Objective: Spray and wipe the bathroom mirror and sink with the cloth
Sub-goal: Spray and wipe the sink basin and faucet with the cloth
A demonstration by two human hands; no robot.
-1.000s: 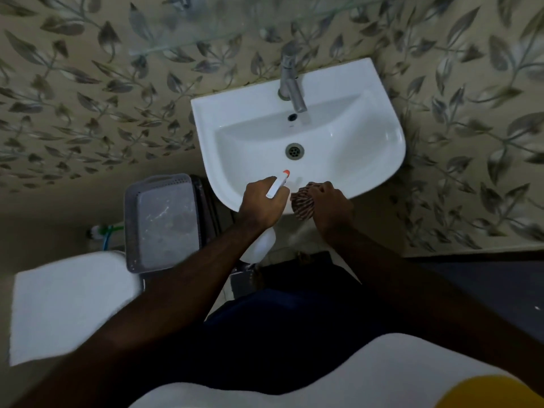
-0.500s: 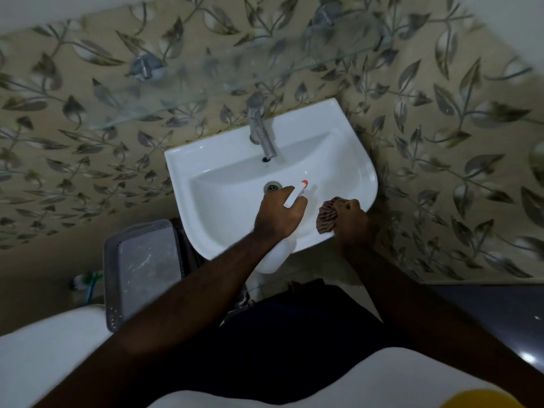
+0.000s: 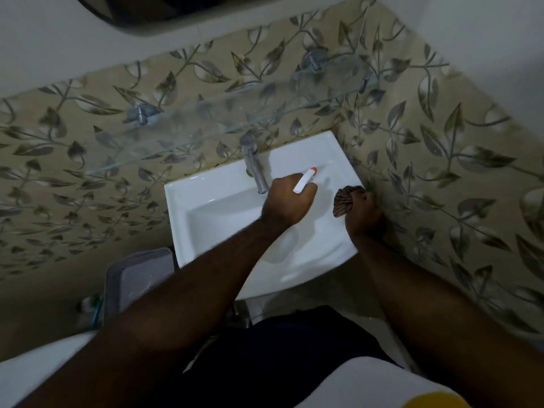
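Note:
A white sink (image 3: 217,213) with a chrome tap (image 3: 254,167) juts from the leaf-patterned wall. Over its basin, my left hand (image 3: 287,201) grips a white spray bottle (image 3: 304,180) whose orange-tipped nozzle points up and right. The bottle's body is hidden under my hand. Above the sink's right rim, my right hand (image 3: 363,214) is closed on a bunched brown striped cloth (image 3: 344,200). The dark lower edge of the mirror (image 3: 164,10) shows at the top of the view.
A glass shelf (image 3: 223,122) on chrome brackets runs along the wall above the tap. A grey plastic basket (image 3: 138,279) stands left of the sink, by a white toilet (image 3: 32,366) at bottom left. The side wall stands close on the right.
My view has tilted up, bringing the mirror's edge in. Both hands have risen from the sink's front rim to over the basin, with bottle and cloth still held.

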